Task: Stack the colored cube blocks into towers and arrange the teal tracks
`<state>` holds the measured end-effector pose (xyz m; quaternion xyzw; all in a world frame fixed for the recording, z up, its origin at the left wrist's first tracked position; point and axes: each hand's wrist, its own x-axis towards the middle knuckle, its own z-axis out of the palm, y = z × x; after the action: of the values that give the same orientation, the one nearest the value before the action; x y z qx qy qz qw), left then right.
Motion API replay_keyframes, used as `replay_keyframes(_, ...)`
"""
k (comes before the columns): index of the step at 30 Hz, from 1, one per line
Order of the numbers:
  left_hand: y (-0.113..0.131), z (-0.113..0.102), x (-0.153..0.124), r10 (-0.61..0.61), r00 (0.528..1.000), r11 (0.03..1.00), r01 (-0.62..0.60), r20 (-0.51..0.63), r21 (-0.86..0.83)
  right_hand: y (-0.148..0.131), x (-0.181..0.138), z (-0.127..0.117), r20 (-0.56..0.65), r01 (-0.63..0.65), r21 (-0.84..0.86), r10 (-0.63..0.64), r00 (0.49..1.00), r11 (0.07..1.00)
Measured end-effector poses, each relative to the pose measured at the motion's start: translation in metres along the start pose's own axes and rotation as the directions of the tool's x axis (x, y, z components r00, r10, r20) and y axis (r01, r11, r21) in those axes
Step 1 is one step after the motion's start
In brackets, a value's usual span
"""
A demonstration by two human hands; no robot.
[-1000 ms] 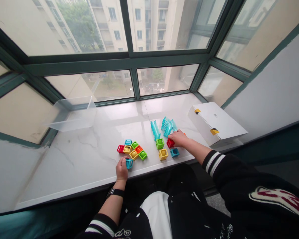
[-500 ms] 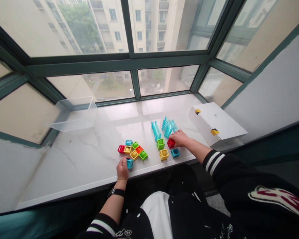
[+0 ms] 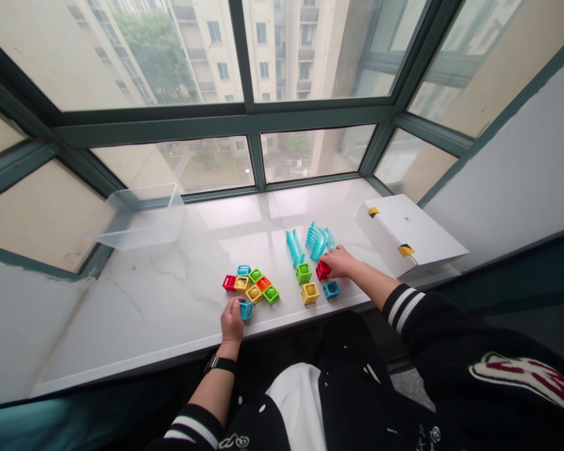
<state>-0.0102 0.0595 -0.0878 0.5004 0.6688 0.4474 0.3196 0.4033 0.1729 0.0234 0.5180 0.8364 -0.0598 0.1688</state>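
Left hand (image 3: 232,321), black wristband (image 3: 221,364) at the wrist: thumb and fingers pinching a blue block (image 3: 246,311) by its left side, near the front edge of a white marbled sill (image 3: 169,300).

Right hand (image 3: 341,261): fingers bent down onto a red cube (image 3: 323,270), right of the sill's middle; firm pinch or mere touch, cannot tell, contact partly hidden by the fingers.

Around the red cube: one green cube (image 3: 303,273), just to the left; one yellow cube (image 3: 310,293), in front and left; one teal cube (image 3: 331,289), directly in front. Behind these: one straight turquoise track (image 3: 294,248), near end by the green cube; one curved turquoise track (image 3: 316,242), ribbed; one paler turquoise piece (image 3: 329,238), close beside the curve, just behind the right fingers.

Beyond the blue block, in a close cluster: light-blue block (image 3: 243,270), red block (image 3: 229,283), two yellow blocks (image 3: 254,294), two lime blocks (image 3: 271,294), orange block (image 3: 263,284).

Back left: translucent plastic bin (image 3: 145,232). Right end: white box (image 3: 413,228), two black-and-yellow tabs (image 3: 405,250) along one edge. Behind all: green window frame (image 3: 310,117).
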Motion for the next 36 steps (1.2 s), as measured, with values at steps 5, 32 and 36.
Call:
replay_keyframes(5, -0.002, 0.000, 0.001, 0.007, 1.000, 1.000, -0.007, 0.002, 0.006, 0.001, 0.000, 0.001, 0.001, 0.005, 0.011, -0.005, 1.000, 1.000)
replay_keyframes(32, 0.001, 0.000, 0.000, 0.013, 1.000, 1.000, -0.013, 0.007, -0.015, 0.001, -0.002, 0.001, 0.000, 0.011, -0.001, -0.011, 1.000, 1.000)
replay_keyframes(36, 0.002, 0.000, 0.000, -0.005, 1.000, 1.000, 0.005, 0.007, -0.011, 0.001, -0.007, -0.003, -0.019, 0.002, -0.012, -0.003, 1.000, 1.000)
